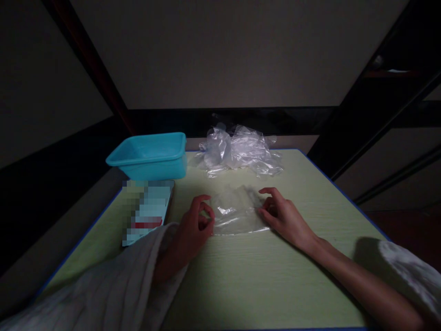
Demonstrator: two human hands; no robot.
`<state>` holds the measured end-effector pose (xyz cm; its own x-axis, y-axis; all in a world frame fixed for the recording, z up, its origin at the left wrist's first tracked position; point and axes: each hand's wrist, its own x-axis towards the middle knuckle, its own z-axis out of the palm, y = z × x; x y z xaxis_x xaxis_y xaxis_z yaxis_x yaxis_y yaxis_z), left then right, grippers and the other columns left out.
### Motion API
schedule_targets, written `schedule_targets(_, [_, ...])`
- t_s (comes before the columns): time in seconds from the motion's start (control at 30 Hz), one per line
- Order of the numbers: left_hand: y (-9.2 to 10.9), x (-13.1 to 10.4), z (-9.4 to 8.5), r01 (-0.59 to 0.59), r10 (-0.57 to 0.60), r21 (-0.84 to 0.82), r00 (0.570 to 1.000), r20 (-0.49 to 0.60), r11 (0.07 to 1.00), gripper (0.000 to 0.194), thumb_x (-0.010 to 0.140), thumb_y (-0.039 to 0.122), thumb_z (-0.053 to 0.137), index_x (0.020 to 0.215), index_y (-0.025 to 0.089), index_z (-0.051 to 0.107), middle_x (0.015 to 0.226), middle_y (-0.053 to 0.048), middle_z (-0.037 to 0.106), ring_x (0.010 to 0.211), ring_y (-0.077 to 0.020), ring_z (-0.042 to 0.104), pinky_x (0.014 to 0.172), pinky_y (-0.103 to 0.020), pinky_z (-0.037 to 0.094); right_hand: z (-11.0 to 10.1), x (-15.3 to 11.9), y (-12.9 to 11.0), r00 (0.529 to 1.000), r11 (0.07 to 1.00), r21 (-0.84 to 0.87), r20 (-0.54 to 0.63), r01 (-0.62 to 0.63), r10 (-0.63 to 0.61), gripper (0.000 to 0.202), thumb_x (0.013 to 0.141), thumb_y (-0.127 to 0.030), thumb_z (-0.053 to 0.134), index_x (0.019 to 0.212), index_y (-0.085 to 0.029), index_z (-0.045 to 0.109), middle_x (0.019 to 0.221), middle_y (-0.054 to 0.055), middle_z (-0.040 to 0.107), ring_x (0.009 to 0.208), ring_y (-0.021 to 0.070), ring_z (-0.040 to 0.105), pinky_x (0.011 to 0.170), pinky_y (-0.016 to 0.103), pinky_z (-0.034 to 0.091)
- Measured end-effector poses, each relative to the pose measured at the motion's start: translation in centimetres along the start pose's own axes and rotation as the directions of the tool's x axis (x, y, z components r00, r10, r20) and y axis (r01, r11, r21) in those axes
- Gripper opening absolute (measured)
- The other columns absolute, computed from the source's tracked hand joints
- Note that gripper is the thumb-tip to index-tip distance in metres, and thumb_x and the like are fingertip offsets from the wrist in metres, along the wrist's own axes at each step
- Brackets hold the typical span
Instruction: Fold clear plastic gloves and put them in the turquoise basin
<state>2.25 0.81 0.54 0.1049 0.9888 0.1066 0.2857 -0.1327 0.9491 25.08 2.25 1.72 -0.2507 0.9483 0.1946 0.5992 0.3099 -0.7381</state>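
Observation:
A clear plastic bag (237,216) lies fairly flat on the table between my two hands, its upper part wrinkled. My left hand (195,227) is at the bag's left edge, fingers curled, with the thumb and a finger closed at the edge and the index finger arched above. On the opposite edge, my right hand (284,216) has a similar pinch, its index finger raised and apart from the thumb. Just beyond the bag is a crumpled heap of clear plastic bags (241,149).
A turquoise plastic basin (155,168) stands at the table's back left corner. Nearer me lies a flat rectangular item (151,211), partly blurred out, close to my left sleeve. The pale green table (275,280) has a blue edge, with a wall panel behind it.

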Motion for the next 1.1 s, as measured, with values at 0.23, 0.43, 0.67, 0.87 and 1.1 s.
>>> schedule_targets(0.23, [0.1,-0.2,-0.1,-0.079,0.101,0.205,0.990,-0.101,0.976,0.040,0.066,0.010,0.054,0.103,0.021,0.042,0.085,0.003,0.049,0.051,-0.0064,0.046,0.049,-0.020,0.041,-0.3,-0.3,-0.1,0.988,0.965,-0.239,-0.083,0.110,-0.133,0.028,0.082,-0.024,0.046,0.108,-0.014,0.045,0.082,0.007,0.059,0.066,0.0186,0.057,0.055,0.031,0.045])
schedule_targets(0.43, [0.5,-1.3,-0.7,-0.463,0.393,0.440,0.886,0.245,0.769,0.043,0.076,0.013,0.051,0.117,0.020,0.041,0.123,-0.010,0.045,0.114,-0.0230,0.044,0.096,-0.038,0.039,-0.5,-1.0,-1.8,0.918,0.828,-0.404,0.098,0.389,-0.384,0.037,0.089,-0.028,0.038,0.122,-0.012,0.045,0.116,0.016,0.056,0.106,0.0249,0.053,0.088,0.041,0.046])
schedule_targets(0.67, [0.7,-1.2,-0.9,-0.658,0.291,0.498,0.724,0.626,0.565,0.065,0.085,0.031,0.049,0.139,0.012,0.018,0.147,-0.017,0.021,0.136,-0.0261,0.015,0.109,-0.048,0.018,0.9,-1.3,-1.1,0.873,0.735,-0.485,0.371,0.473,-0.317,0.059,0.092,-0.041,0.032,0.141,-0.010,0.022,0.145,0.016,0.026,0.134,0.0250,0.021,0.107,0.050,0.022])
schedule_targets(0.87, [0.8,-1.1,-0.9,-0.649,0.186,0.553,0.720,0.668,0.522,0.071,0.084,0.042,0.050,0.139,0.010,0.020,0.148,-0.017,0.019,0.137,-0.0265,0.014,0.109,-0.048,0.017,1.0,-1.5,-0.6,0.874,0.732,-0.511,0.418,0.451,-0.247,0.067,0.092,-0.050,0.027,0.140,-0.004,0.024,0.145,0.018,0.022,0.135,0.0250,0.018,0.109,0.047,0.021])
schedule_targets(1.1, [0.8,-1.2,-1.0,-0.618,0.115,0.596,0.737,0.666,0.514,0.073,0.081,0.044,0.053,0.139,0.012,0.022,0.148,-0.016,0.020,0.136,-0.0283,0.015,0.108,-0.051,0.015,1.3,-1.8,-0.1,0.885,0.745,-0.498,0.375,0.444,-0.276,0.068,0.090,-0.053,0.028,0.142,-0.010,0.018,0.144,0.018,0.025,0.133,0.0265,0.021,0.107,0.049,0.023])
